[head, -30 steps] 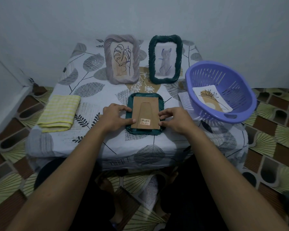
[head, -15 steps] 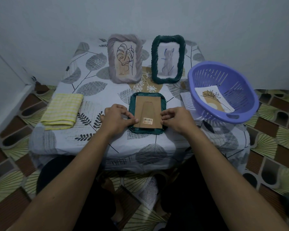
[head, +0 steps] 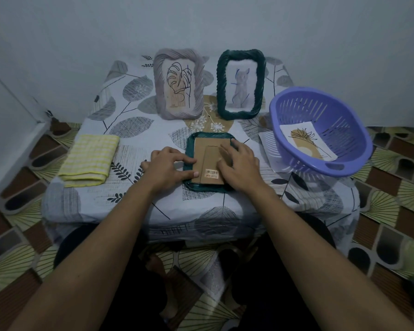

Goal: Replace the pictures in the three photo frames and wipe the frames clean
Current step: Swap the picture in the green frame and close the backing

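Observation:
A dark green frame (head: 191, 149) lies face down on the table in front of me, its brown cardboard back (head: 207, 161) up. My left hand (head: 167, 167) rests at the frame's left edge, thumb and fingers on the backing. My right hand (head: 239, 164) lies flat over the right part of the backing. Two frames stand upright at the back: a grey one (head: 178, 83) with a leaf drawing and a dark green one (head: 240, 83) with a cat picture. A folded yellow cloth (head: 90, 160) lies at the left.
A purple plastic basket (head: 320, 130) sits at the table's right edge with a flower picture (head: 307, 140) inside; a paper sheet (head: 269, 149) lies under it. The low table has a leaf-print cover (head: 129, 120). Walls close in behind and to the left.
My right hand has slid from the frame's right edge onto the cardboard backing, fingers now spread over it. My left hand stays at the left edge. The view has shifted slightly.

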The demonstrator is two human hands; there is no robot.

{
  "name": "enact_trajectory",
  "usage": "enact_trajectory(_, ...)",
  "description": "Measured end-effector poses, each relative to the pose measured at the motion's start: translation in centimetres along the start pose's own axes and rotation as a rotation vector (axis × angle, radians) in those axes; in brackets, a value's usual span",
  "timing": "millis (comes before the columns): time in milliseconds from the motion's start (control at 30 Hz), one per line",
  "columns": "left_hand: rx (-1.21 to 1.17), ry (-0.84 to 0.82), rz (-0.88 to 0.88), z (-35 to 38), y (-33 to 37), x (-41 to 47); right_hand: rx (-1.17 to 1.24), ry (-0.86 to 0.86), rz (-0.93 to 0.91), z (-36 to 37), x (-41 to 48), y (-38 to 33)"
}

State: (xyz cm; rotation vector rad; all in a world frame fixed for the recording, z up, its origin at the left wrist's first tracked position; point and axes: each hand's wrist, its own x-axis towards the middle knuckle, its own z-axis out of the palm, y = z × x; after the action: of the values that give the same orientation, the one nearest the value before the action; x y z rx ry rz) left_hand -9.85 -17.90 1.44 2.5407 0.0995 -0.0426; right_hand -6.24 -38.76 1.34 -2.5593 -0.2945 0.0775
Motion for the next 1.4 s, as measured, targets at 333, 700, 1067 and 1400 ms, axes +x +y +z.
enact_trajectory(333, -0.137, 0.002, 0.001, 0.0, -0.5, 2.6, -0.202, -0.092, -0.04, 1.4, 0.8, 0.4)
enact_trajectory(700, -0.083, 0.157, -0.275, 1.6, 2.5, 6.5, -0.201, -0.072, -0.044, 1.6, 0.9, 0.7)
enact_trajectory(1067, -0.112, 0.246, -0.313, 1.9, 2.6, 7.4, -0.197, -0.061, -0.042, 1.7, 0.8, 0.5)
enact_trajectory(1400, -0.088, 0.305, -0.285, 2.3, 2.0, 8.8, -0.221, -0.038, -0.049, 1.9, 1.1, 0.4)
